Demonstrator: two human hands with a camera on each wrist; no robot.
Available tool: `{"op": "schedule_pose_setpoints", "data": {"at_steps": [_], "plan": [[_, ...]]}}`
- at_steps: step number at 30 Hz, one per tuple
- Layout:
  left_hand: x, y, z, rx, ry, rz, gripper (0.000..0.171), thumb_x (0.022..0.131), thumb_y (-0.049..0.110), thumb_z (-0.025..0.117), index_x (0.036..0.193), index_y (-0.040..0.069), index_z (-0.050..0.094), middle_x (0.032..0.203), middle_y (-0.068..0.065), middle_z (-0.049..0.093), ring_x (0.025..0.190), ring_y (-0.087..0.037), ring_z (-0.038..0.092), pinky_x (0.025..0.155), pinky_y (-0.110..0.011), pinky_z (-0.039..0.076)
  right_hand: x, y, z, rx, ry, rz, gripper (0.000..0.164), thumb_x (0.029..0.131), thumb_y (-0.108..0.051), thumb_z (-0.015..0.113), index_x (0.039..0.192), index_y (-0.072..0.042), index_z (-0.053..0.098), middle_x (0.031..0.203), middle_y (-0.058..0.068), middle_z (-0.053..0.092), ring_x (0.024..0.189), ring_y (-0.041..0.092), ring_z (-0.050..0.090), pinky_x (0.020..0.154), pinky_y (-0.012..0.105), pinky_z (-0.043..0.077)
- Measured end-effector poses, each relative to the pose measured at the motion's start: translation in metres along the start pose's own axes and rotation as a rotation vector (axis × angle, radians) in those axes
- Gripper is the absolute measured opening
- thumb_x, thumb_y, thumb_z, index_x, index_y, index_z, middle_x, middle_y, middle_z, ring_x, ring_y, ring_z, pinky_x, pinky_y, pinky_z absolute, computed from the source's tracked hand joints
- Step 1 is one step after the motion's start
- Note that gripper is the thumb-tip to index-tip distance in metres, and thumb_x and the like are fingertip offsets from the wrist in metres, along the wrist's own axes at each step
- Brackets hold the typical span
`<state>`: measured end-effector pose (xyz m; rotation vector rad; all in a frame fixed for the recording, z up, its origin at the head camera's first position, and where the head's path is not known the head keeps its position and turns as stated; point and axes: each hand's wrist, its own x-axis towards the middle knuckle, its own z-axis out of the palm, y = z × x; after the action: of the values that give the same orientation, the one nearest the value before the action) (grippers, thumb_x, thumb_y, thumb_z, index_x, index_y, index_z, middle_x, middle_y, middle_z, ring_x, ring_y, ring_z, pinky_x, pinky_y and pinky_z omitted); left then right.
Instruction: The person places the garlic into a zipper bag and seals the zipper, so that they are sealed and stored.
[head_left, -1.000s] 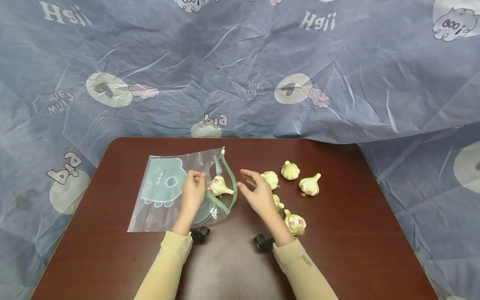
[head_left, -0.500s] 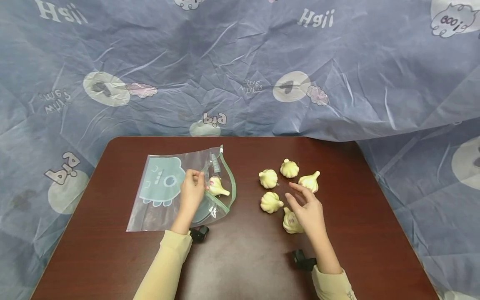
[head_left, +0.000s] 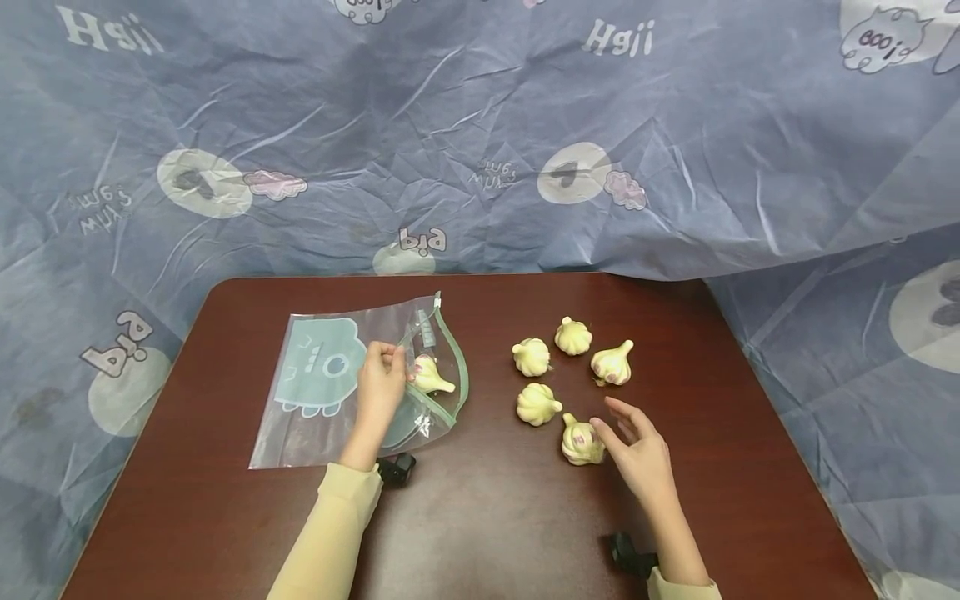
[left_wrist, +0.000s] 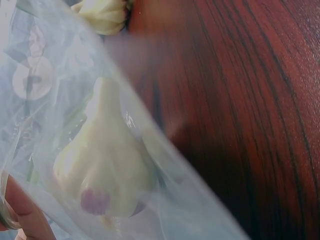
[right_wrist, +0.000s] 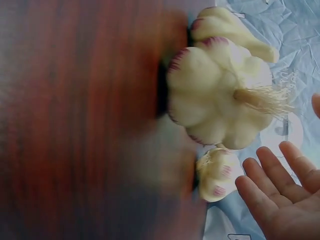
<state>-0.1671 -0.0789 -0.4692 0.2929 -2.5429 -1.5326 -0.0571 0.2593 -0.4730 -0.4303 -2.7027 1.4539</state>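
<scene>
A clear zip bag (head_left: 322, 375) with a blue cartoon print and green-edged mouth lies at the left of the table. My left hand (head_left: 381, 385) pinches the near layer of its mouth, holding it apart. Inside, just past those fingers, lies one garlic bulb (head_left: 430, 375); the left wrist view shows this bulb (left_wrist: 107, 155) through the film. My right hand (head_left: 637, 450) is empty, fingers spread, at the right side of the nearest loose garlic bulb (head_left: 582, 442). In the right wrist view that bulb (right_wrist: 215, 95) turns its root end toward my fingers (right_wrist: 260, 200).
Several more garlic bulbs stand close by: one left (head_left: 537, 404), one behind it (head_left: 532, 357), one at the back (head_left: 573, 336) and one at the right (head_left: 612, 363). The brown table (head_left: 480, 517) ends at a printed blue cloth (head_left: 450, 150) hanging behind.
My right hand has gone from beside the bag's mouth rightward, then down toward the nearest loose bulb. My left hand has kept its pinch on the bag.
</scene>
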Motion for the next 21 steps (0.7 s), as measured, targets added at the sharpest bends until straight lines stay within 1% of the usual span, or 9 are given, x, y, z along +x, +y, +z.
{"op": "schedule_pose_setpoints", "data": {"at_steps": [5, 8, 11, 13, 17, 21], "plan": [[0.0, -0.001, -0.002, -0.01, 0.001, 0.001, 0.02, 0.102, 0.018, 0.052, 0.107, -0.001, 0.055, 0.084, -0.015, 0.067, 0.068, -0.025, 0.067, 0.056, -0.025, 0.044, -0.004, 0.005, 0.007, 0.026, -0.02, 0.01, 0.06, 0.091, -0.035, 0.071, 0.141, -0.01, 0.049, 0.146, 0.015, 0.048, 0.139, 0.036, 0.042, 0.113, 0.044, 0.036], [0.0, -0.001, -0.002, -0.014, 0.002, 0.003, 0.02, 0.103, 0.018, 0.051, 0.107, -0.001, 0.055, 0.084, -0.015, 0.067, 0.068, -0.025, 0.067, 0.055, -0.025, 0.044, -0.006, 0.009, 0.012, 0.025, -0.03, 0.021, 0.068, 0.089, -0.035, 0.074, 0.144, -0.008, 0.044, 0.149, 0.016, 0.043, 0.142, 0.034, 0.039, 0.114, 0.045, 0.034], [0.0, -0.002, -0.002, -0.014, 0.004, 0.007, 0.02, 0.103, 0.018, 0.051, 0.107, -0.001, 0.055, 0.084, -0.015, 0.067, 0.067, -0.024, 0.067, 0.055, -0.025, 0.044, -0.008, 0.011, 0.017, 0.018, -0.038, 0.035, 0.078, 0.086, -0.034, 0.077, 0.148, -0.007, 0.037, 0.151, 0.019, 0.038, 0.143, 0.036, 0.035, 0.115, 0.048, 0.034], [0.001, -0.002, -0.003, -0.012, 0.006, 0.009, 0.02, 0.103, 0.018, 0.051, 0.107, -0.001, 0.055, 0.083, -0.015, 0.068, 0.067, -0.024, 0.066, 0.055, -0.025, 0.044, -0.01, 0.012, 0.021, -0.003, -0.042, 0.046, 0.083, 0.084, -0.035, 0.078, 0.149, -0.007, 0.034, 0.152, 0.021, 0.036, 0.142, 0.038, 0.036, 0.113, 0.049, 0.035], [0.0, -0.003, -0.003, -0.017, -0.006, 0.005, 0.021, 0.103, 0.019, 0.051, 0.108, -0.001, 0.055, 0.084, -0.015, 0.067, 0.066, -0.023, 0.065, 0.054, -0.024, 0.044, -0.013, 0.014, 0.028, -0.082, -0.046, 0.061, 0.091, 0.08, -0.042, 0.081, 0.15, -0.009, 0.033, 0.15, 0.021, 0.036, 0.136, 0.041, 0.043, 0.107, 0.054, 0.041], [0.0, -0.002, -0.003, -0.019, -0.021, 0.002, 0.022, 0.103, 0.02, 0.05, 0.108, -0.001, 0.054, 0.084, -0.013, 0.066, 0.068, -0.024, 0.066, 0.055, -0.025, 0.045, -0.014, 0.015, 0.033, -0.135, -0.034, 0.061, 0.093, 0.077, -0.044, 0.083, 0.149, -0.01, 0.035, 0.148, 0.02, 0.04, 0.133, 0.039, 0.045, 0.104, 0.056, 0.039]]}}
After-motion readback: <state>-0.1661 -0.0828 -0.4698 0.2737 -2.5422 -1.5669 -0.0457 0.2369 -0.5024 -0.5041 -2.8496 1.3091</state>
